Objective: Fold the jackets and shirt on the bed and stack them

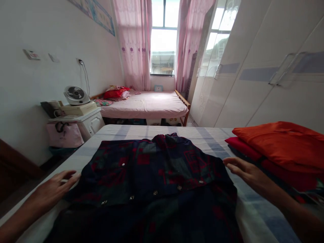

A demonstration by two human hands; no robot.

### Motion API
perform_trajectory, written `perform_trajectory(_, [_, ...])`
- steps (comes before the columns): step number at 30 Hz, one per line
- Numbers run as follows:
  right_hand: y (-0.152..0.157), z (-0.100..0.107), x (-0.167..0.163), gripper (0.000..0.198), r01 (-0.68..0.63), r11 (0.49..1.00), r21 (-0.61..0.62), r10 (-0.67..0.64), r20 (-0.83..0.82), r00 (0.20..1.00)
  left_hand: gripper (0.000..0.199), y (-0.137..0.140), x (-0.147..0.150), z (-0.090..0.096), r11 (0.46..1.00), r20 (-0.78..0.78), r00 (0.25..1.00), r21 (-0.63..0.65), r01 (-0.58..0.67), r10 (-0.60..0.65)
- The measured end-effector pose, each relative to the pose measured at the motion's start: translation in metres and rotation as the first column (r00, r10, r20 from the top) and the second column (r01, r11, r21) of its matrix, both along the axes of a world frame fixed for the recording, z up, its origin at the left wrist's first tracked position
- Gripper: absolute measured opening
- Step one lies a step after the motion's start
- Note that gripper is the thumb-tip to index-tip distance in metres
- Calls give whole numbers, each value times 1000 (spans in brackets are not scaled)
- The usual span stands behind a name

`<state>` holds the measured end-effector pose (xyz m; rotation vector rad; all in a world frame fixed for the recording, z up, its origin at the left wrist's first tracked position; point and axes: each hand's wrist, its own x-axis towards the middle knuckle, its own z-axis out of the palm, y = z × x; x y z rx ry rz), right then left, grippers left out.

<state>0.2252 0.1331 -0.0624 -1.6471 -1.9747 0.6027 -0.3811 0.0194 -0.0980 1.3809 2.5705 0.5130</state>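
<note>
A dark navy garment (154, 175) with red patterns and a row of metal snap buttons lies spread flat on the striped bedsheet (126, 131) in front of me. My left hand (54, 190) rests at the garment's left edge, fingers spread, fingertips touching the fabric. My right hand (244, 170) hovers flat at the garment's right edge, fingers extended, holding nothing. Both forearms reach in from the bottom corners.
A stack of folded clothes (280, 148), orange on top of red and dark pieces, sits on the bed at the right. A white wardrobe (253, 67) lines the right wall. A nightstand with a small fan (76, 96) stands left. A second bed (149, 104) lies beneath the window.
</note>
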Motion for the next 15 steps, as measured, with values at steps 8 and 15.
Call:
perform_trajectory(8, [110,-32,-37,47,69,997,21,-71,108,992,36,87,5,3,997,150,988,57,-43,34])
perform_trajectory(15, [128,-37,-69,35,-59,995,-83,64,63,996,39,96,12,9,992,351,934,76,-99,67])
